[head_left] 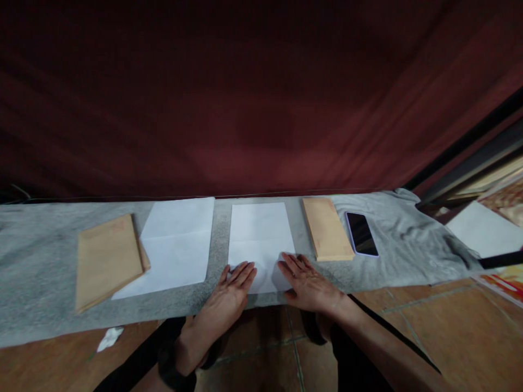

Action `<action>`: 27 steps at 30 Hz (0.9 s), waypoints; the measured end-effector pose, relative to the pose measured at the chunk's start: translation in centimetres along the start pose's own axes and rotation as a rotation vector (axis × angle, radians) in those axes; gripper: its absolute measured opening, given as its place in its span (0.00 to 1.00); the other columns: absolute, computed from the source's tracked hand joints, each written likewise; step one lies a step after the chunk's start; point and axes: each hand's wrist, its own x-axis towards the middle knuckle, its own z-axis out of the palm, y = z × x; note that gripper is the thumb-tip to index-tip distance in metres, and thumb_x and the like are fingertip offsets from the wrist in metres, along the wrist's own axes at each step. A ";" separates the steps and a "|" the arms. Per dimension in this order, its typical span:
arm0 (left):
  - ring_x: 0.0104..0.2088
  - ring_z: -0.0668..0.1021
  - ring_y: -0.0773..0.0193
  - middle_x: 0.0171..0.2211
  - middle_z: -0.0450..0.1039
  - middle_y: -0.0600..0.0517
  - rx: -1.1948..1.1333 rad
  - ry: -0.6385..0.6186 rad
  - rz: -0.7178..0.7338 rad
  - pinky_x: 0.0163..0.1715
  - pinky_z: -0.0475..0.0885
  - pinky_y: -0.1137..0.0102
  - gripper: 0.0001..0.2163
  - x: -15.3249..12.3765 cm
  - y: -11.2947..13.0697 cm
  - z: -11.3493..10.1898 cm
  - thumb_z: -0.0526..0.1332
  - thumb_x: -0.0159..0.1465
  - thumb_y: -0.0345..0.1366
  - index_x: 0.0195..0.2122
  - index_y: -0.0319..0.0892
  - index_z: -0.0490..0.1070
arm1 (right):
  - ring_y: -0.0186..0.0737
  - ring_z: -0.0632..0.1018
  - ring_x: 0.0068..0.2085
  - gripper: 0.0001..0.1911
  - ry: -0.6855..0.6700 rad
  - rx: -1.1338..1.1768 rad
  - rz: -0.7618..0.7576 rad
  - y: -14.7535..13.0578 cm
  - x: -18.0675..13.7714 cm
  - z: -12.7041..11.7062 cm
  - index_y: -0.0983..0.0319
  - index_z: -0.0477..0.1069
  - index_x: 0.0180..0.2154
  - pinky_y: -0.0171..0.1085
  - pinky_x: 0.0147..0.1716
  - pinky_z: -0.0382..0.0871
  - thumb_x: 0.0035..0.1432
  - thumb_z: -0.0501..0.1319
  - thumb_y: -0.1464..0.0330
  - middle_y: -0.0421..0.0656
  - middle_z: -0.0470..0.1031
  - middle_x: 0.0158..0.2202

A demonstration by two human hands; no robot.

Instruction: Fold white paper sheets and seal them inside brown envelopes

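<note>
Left hand (231, 294), right hand (307, 284) flat, fingers spread, on smooth white sheet (260, 239), grey felt (36, 261).

Right hand (310, 286) hides one corner of the sheet (261, 234).

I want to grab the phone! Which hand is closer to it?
Right. The right hand rests on the middle white sheet, left of the phone; the left hand rests farther left on that sheet.

Grey felt cloth (41, 272) carries everything, with the brown tiled floor (449, 326) at its near edge. On it, left to right:
- flat tan paper envelope (107, 261), overlapping a creased white paper sheet (175, 245)
- plain white paper sheet (261, 234)
- second tan envelope (327, 235)
- black smartphone (362, 234) just beside it
</note>
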 end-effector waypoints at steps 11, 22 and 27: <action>0.48 0.81 0.59 0.46 0.82 0.49 -0.451 0.173 -0.035 0.52 0.76 0.63 0.11 1.0 -2.2 -2.9 0.57 0.70 0.40 0.45 0.47 0.80 | 0.38 0.74 0.60 0.25 0.020 0.191 -0.083 3.2 0.5 -3.9 0.47 0.71 0.59 0.39 0.62 0.66 0.65 0.55 0.74 0.35 0.74 0.60; 0.52 0.80 0.58 0.52 0.79 0.49 -0.772 -0.052 -0.067 0.52 0.75 0.65 0.09 1.2 -5.1 -5.0 0.61 0.64 0.34 0.39 0.46 0.82 | 0.41 0.78 0.56 0.17 -0.042 0.582 -0.135 3.8 0.6 -5.1 0.52 0.78 0.52 0.42 0.59 0.70 0.64 0.60 0.70 0.39 0.79 0.55; 0.59 0.75 0.58 0.56 0.77 0.51 -0.671 -0.122 0.035 0.62 0.67 0.60 0.13 1.1 -4.9 -3.9 0.63 0.59 0.27 0.40 0.50 0.82 | 0.41 0.76 0.59 0.24 -0.103 0.457 -0.122 3.7 0.7 -3.2 0.50 0.80 0.48 0.47 0.65 0.62 0.56 0.59 0.80 0.38 0.78 0.56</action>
